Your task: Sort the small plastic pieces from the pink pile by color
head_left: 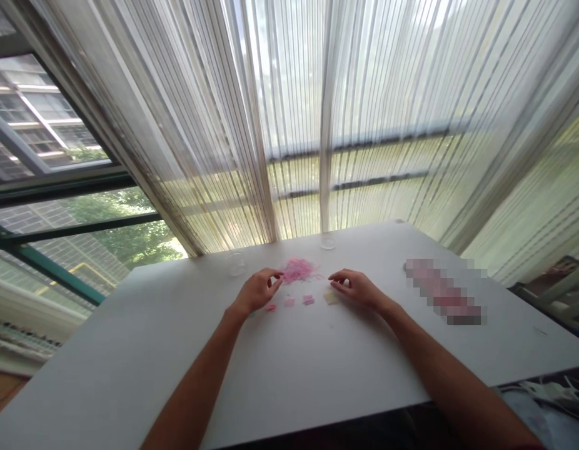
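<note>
A loose pile of thin pink strips [297, 269] lies on the white table [289, 362], between my two hands. My left hand [259, 290] is at the pile's left edge, thumb and index finger curved with a gap between them. To the right of the pile, my right hand [357, 287] hovers low with bent fingers apart; nothing shows in it. Below its fingertips is a small pale yellow piece [331, 296]. In a row to the left sit a purplish-pink piece [308, 300], a light pink piece [290, 302] and a red-pink piece [271, 307]. A greenish bit is partly hidden by my left wrist.
Two clear round dishes stand toward the back, one left [237, 264] and one near the far edge [327, 242]. A pixelated reddish object [442, 292] lies at the right. Sheer curtains [299, 125] hang behind the table. White cables [552, 394] bunch at the lower right.
</note>
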A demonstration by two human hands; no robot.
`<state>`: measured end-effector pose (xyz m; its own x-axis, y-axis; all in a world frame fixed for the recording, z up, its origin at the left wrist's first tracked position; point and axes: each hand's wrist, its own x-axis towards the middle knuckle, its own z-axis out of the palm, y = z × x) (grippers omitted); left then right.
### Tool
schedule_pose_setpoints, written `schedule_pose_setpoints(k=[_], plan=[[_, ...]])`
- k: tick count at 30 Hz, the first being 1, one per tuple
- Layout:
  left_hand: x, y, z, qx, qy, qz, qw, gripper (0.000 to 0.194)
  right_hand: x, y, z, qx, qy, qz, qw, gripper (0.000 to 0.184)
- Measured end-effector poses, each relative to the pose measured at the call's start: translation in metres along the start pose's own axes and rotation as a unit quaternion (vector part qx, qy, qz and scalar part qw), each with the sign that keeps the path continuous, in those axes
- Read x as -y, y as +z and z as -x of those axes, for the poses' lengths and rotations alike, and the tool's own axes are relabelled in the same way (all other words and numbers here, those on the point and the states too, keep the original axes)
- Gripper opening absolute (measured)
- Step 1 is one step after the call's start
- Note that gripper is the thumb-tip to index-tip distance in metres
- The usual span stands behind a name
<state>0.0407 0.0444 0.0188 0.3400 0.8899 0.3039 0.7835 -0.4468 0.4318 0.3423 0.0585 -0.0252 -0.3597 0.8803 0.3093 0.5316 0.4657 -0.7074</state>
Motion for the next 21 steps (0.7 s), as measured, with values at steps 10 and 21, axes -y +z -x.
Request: schedule_pose_setpoints(k=[10,21], plan=[[0.006,0.008,-0.069,0.114,0.008,-0.115,0.987,0.035,-0.004,0.014,-0.009,-0.111,0.0,0.004,0.994,0.026],[-0.022,0.039,-0.102,0.185,0.028,-0.185,0.965,0.041,-0.009,0.017,-0.012,-0.08,0.008,0.012,0.997,0.022]])
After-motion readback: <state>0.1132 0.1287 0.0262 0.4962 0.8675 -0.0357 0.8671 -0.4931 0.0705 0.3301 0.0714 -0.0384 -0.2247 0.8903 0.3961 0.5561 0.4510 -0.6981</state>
